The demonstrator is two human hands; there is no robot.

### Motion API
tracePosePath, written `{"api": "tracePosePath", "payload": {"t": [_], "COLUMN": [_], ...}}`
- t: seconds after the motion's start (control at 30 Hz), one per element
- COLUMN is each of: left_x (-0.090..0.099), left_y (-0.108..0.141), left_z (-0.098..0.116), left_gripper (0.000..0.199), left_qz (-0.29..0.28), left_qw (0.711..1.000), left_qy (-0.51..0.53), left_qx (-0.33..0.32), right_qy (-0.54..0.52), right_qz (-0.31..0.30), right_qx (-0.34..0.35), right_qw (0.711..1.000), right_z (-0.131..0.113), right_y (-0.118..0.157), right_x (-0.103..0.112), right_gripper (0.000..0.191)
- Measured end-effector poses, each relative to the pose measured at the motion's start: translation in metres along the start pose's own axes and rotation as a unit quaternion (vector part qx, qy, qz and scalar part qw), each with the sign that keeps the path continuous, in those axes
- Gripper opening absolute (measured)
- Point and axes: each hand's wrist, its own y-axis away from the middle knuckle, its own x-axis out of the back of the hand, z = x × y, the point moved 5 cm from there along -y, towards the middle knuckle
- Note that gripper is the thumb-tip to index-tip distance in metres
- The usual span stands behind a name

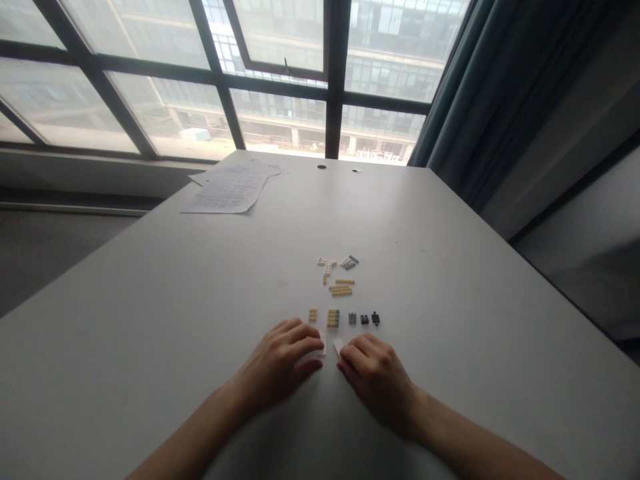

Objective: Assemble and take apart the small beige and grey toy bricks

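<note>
My right hand (376, 368) pinches a small white flat piece (339, 345) just above or on the table; the rest of that piece is hidden by the fingers. My left hand (284, 357) lies low over the table with thumb and fingers apart. Its fingertips touch or partly cover another thin white piece (323, 345). Just beyond the hands runs a row of toy bricks: a tan plate (313, 315), a tan and grey block (333, 318), a grey piece (353, 319), a black brick (365, 320) and a black connector-like piece (375, 319).
Farther out lie several tan strips (342, 291), small white and tan pieces (327, 269) and grey and white strips (349, 263). Printed papers (227, 190) rest on the far left of the white table (450, 267). Windows and a dark curtain (470, 100) stand beyond.
</note>
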Motion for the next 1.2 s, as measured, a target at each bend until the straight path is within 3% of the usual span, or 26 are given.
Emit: {"api": "tracePosePath", "payload": {"t": [0.2,0.6,1.2], "left_x": [-0.006,-0.003,-0.002], "left_y": [-0.001,-0.003,-0.005], "left_z": [0.005,0.009,0.013], "left_gripper": [0.008,0.01,0.012], "left_qz": [-0.025,-0.014,0.008], "left_qw": [0.999,0.999,0.998], "left_qy": [-0.013,-0.018,-0.046], "left_qx": [-0.018,-0.036,-0.048], "right_qy": [0.048,0.053,0.03], "right_qz": [0.012,0.006,0.039], "right_qx": [0.02,0.054,0.034], "right_qw": [0.999,0.997,0.998], "right_z": [-0.002,-0.009,-0.006], "right_y": [0.002,-0.008,-0.008], "right_x": [-0.008,-0.011,-0.016], "right_gripper": [0.011,0.012,0.014]}}
